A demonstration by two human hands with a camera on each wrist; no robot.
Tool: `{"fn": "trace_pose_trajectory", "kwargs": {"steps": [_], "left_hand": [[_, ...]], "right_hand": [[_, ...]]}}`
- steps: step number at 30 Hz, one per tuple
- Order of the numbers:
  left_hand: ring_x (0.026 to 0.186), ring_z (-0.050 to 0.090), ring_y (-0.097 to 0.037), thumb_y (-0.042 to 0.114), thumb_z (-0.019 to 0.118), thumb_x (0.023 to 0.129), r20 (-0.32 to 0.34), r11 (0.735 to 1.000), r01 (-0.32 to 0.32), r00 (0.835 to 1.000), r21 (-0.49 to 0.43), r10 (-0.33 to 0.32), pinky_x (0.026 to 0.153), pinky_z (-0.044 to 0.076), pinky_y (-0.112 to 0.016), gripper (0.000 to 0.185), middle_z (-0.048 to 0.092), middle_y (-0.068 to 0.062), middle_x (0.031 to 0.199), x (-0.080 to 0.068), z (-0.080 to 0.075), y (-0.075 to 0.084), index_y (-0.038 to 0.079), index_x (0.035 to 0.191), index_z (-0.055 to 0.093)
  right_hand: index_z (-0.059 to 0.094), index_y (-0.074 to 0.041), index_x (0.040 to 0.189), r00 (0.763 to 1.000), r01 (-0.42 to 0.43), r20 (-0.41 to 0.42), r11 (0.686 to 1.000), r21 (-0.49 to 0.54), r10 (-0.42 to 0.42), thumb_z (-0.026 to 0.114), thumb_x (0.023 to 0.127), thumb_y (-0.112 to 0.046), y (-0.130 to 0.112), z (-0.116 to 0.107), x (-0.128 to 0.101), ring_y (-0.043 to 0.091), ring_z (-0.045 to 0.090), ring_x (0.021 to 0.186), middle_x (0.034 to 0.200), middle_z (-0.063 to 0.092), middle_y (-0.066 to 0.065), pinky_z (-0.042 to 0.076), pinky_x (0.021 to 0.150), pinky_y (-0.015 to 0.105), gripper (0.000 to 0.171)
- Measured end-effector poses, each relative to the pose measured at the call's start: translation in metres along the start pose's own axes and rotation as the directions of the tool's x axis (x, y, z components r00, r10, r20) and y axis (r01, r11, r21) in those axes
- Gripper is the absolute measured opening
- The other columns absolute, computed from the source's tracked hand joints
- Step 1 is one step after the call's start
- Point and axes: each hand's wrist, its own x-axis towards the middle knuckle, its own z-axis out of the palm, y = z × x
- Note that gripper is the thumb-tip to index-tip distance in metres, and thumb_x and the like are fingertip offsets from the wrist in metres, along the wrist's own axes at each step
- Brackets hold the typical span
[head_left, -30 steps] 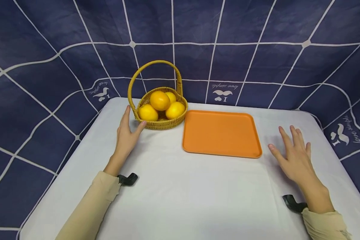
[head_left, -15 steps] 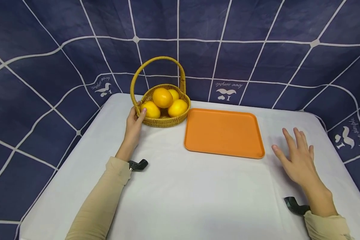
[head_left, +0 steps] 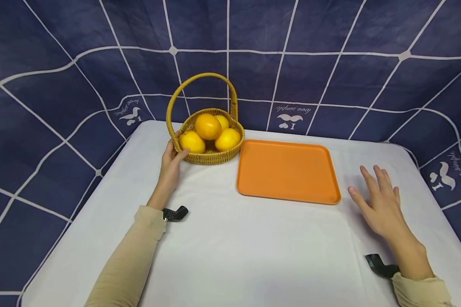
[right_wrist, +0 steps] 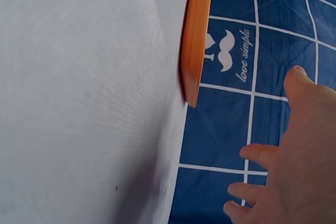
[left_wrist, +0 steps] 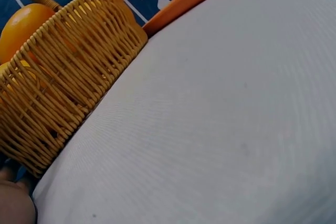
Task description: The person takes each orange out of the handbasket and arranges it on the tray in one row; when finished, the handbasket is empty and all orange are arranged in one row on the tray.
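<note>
1. Four oranges (head_left: 208,126) all lie in the basket (head_left: 211,157) at the far left of the worktop (head_left: 230,251); none is out, so the moving looks wholly undone.
2. The tray (head_left: 288,170) just right of the basket lies bare.
3. The left hand (head_left: 170,164) grips the basket's near-left rim, thumb on the wall, fingers (head_left: 175,135) over the edge.
4. The right hand (head_left: 380,202) lies flat with its fingers spread, holding nothing, near the tray's right edge.

The left hand (head_left: 170,164) is partly hidden behind the wicker basket (head_left: 211,155) near the counter's far-left corner. One back lemon (head_left: 221,121) shows only partly. In the left wrist view, the picture's edge crops the hand to a sliver.
</note>
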Motion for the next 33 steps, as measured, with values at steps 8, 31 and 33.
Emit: {"fn": "trace_pose_trajectory", "kwargs": {"steps": [8,31,33], "left_hand": [[0.159,0.029,-0.016,0.008,0.058,0.105,-0.015,0.998,0.003,1.000,0.068,-0.002,0.130,0.025,-0.027,0.066,0.030,-0.001,0.173,-0.004,-0.004,0.006,0.015,0.166,0.033],[0.157,0.031,-0.014,0.009,0.059,0.106,-0.013,0.999,0.007,1.000,0.054,-0.006,0.129,0.028,-0.028,0.065,0.032,0.000,0.172,-0.003,0.000,-0.001,0.016,0.166,0.034],[0.157,0.031,-0.014,0.009,0.059,0.106,-0.014,0.999,0.008,1.000,0.054,-0.008,0.129,0.028,-0.027,0.065,0.032,0.001,0.172,-0.003,-0.001,-0.001,0.016,0.166,0.035]], "right_hand": [[0.026,-0.009,0.168,0.999,0.039,0.006,0.997,0.060,-0.039,0.051,0.109,-0.044,-0.015,0.003,0.012,0.048,0.000,0.162,0.173,0.010,0.030,-0.003,0.119,0.084,0.073],[0.026,-0.017,0.169,0.966,0.204,0.135,0.971,0.120,-0.220,0.073,0.099,-0.042,-0.140,0.021,0.095,0.046,0.016,0.160,0.175,0.014,0.020,0.017,0.125,0.074,0.088],[0.024,-0.019,0.169,0.959,0.230,0.140,0.964,0.133,-0.248,0.074,0.098,-0.041,-0.159,0.025,0.106,0.045,0.017,0.161,0.176,0.014,0.017,0.020,0.126,0.072,0.089]]}}
